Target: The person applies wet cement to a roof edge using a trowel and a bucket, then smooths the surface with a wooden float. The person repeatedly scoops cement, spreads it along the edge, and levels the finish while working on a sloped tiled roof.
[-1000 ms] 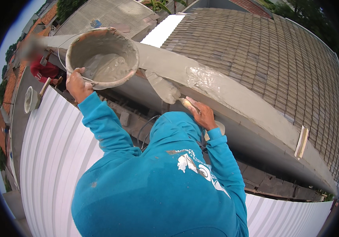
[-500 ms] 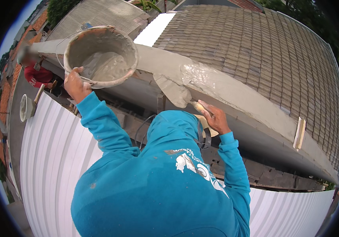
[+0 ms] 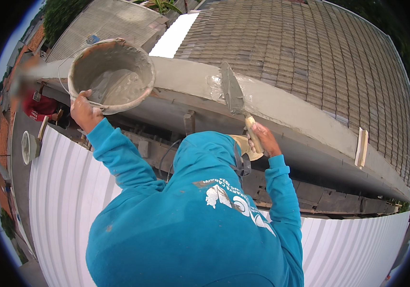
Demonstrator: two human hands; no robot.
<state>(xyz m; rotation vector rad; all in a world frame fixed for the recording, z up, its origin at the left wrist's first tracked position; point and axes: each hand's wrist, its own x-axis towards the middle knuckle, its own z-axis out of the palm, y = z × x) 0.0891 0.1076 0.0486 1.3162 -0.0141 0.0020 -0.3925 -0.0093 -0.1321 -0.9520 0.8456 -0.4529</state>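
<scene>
My left hand (image 3: 86, 112) is closed on the near rim of a bucket (image 3: 90, 64), which tilts so that its inside faces me. Wet grey mortar (image 3: 119, 86) lies in the bottom. In my right hand (image 3: 266, 139) is the wooden handle of a pointed trowel (image 3: 232, 91), its fingers wrapped round it. Mortar coats the trowel's blade, which points away from me over the top of a long plastered wall (image 3: 305, 107). Beside the blade, a patch of fresh mortar (image 3: 214, 87) glistens on the wall.
Beyond the wall slopes a tiled roof (image 3: 281, 52). A wood piece (image 3: 362, 148) stands against the wall at right. White corrugated sheeting (image 3: 66, 191) spreads below me. At far left are a person in red (image 3: 40, 104) and another bucket (image 3: 29, 146).
The trowel has swung up and right, its blade turning from pointing left to pointing away from me. My left hand still grips the bucket, which appears slightly lower and farther left.
</scene>
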